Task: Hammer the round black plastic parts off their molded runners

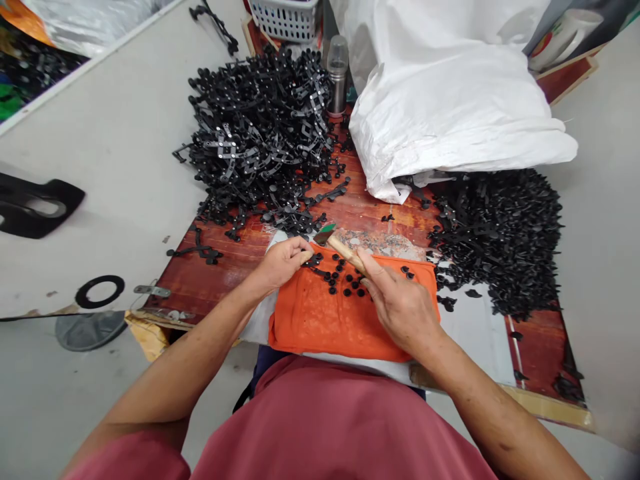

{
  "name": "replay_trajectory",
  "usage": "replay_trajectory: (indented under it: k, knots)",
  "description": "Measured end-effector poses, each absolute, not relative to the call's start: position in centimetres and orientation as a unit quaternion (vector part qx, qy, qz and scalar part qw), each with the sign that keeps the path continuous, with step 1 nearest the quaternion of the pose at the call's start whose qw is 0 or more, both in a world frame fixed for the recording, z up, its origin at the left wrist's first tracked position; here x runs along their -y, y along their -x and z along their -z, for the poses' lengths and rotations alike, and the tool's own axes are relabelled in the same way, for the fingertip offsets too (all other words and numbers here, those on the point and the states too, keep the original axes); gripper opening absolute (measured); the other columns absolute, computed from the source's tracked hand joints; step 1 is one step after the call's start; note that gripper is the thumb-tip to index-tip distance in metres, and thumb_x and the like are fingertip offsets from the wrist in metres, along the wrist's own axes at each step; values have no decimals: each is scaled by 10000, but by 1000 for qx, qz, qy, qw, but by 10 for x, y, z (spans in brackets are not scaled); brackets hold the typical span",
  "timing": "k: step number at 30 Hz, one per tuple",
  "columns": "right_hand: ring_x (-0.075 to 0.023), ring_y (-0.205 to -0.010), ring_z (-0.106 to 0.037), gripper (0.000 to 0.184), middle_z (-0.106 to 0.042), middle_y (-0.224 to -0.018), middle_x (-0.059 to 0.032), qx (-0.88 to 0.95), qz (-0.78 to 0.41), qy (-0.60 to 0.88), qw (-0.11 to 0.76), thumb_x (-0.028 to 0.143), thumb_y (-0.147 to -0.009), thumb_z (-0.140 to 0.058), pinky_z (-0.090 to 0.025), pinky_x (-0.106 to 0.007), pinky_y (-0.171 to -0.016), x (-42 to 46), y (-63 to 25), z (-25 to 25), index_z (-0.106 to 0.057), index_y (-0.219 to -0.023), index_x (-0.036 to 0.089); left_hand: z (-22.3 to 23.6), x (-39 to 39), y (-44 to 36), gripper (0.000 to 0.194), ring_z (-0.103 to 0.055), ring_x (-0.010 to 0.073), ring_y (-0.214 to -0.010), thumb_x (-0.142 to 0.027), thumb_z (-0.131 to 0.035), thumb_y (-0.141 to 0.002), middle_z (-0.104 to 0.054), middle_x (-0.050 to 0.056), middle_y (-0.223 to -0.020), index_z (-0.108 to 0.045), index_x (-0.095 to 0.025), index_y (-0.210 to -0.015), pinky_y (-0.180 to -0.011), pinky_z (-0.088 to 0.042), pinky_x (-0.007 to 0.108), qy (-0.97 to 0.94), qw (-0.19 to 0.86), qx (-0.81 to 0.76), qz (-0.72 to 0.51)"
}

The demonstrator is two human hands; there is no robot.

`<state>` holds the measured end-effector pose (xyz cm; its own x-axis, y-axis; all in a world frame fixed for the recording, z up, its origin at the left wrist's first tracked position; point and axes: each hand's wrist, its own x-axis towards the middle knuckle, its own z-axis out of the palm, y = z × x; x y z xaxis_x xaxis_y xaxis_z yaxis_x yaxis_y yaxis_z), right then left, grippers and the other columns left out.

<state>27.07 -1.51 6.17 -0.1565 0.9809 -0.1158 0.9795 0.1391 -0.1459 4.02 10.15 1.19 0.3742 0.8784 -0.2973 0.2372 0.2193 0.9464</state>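
Observation:
My right hand point(403, 300) is wrapped round the wooden handle of a hammer point(345, 255). The hammer's dark head, with a green patch on it, is over the far left edge of an orange cloth point(330, 327). Just left of the head, my left hand point(287, 263) pinches a small black jointed plastic piece point(313, 260), partly hidden by the fingers. Several small round black caps point(349, 279) lie scattered on the cloth between both hands.
A large heap of black jointed pieces point(255, 140) stands at the back left of the red-brown wooden table point(225, 287). At the right is a pile of small black parts point(505, 233). Behind are a white sack point(460, 100), a clear-topped metal bottle point(338, 77) and a grey basket point(285, 20).

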Motion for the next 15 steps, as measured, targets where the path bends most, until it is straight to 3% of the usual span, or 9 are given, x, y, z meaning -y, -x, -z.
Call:
replay_trajectory:
  k: [5, 10, 15]
  knots:
    - [-219, -693, -704, 590, -767, -969, -57, 756, -98, 645, -62, 271, -1064, -405, -428, -282, -573, 11, -265, -58, -296, -1638, 349, -11, -103, -38, 170, -381, 85, -555, -336, -642, -739, -472, -69, -616, -553, -195, -776, -560, -287, 218, -572, 605, -488, -262]
    - [-216, -726, -716, 582, -791, -976, -39, 748, -134, 649, 31, 288, -1056, -441, -453, -277, -613, 9, -272, -61, -329, -1623, 360, -13, -101, -35, 189, -406, 110, -581, -377, -615, -818, -475, -55, -629, -609, -197, -873, -563, -294, 225, -612, 571, -490, -245]
    - [-208, -778, -722, 572, -792, -1003, -72, 704, -179, 666, 168, 278, -1054, -420, -513, -291, -701, 28, -293, -63, -358, -1622, 251, -24, -87, -26, 263, -506, 142, -743, -445, -592, -865, -575, -11, -774, -597, -185, -821, -690, -390, 242, -637, 546, -483, -251]
